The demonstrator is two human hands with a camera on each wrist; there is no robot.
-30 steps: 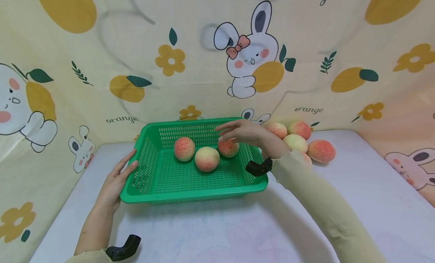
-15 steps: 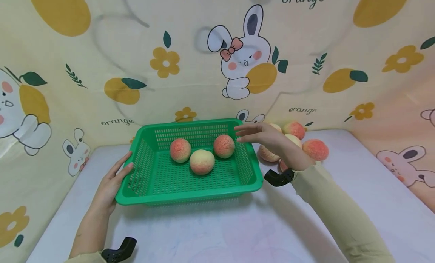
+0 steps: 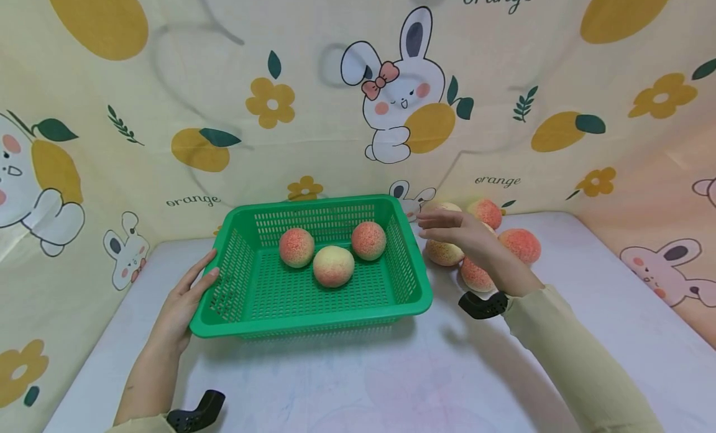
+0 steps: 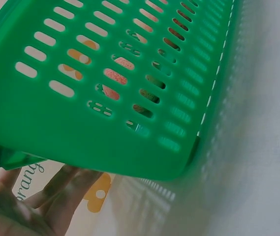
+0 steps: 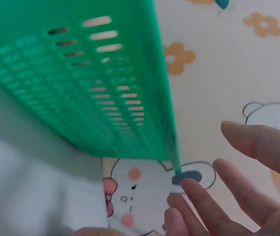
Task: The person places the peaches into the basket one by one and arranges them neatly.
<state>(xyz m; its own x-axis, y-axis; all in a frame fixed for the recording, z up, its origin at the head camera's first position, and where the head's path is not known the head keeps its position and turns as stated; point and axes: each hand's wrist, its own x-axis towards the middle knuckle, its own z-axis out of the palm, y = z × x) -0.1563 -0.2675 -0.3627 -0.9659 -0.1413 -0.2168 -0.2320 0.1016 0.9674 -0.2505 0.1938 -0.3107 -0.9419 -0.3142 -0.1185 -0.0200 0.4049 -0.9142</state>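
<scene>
A green slotted plastic basket [image 3: 310,327] sits at mid-table. Inside it lie three peaches: one on the left [image 3: 297,247], a paler one in the middle [image 3: 334,266] and a red one on the right [image 3: 368,240]. My left hand [image 3: 180,312] grips the basket's left rim; in the left wrist view its fingers [image 4: 63,196] reach under the rim. Beyond the basket's right rim, my right hand [image 3: 472,234] is held in the air with fingers extended and nothing in them. It overlaps several peaches heaped behind it, partly hiding them.
The heap at the right includes a red peach [image 3: 521,245], another at the back [image 3: 485,214], a nearer one [image 3: 477,276] and a pale one [image 3: 444,254]. A printed cloth [image 3: 313,48] rises behind the white table [image 3: 335,383]. Both wrists carry black camera mounts.
My right hand has moved right, from above the rightmost peach in the basket to beyond the right rim. My left hand keeps its hold on the rim. The view has shifted slightly.
</scene>
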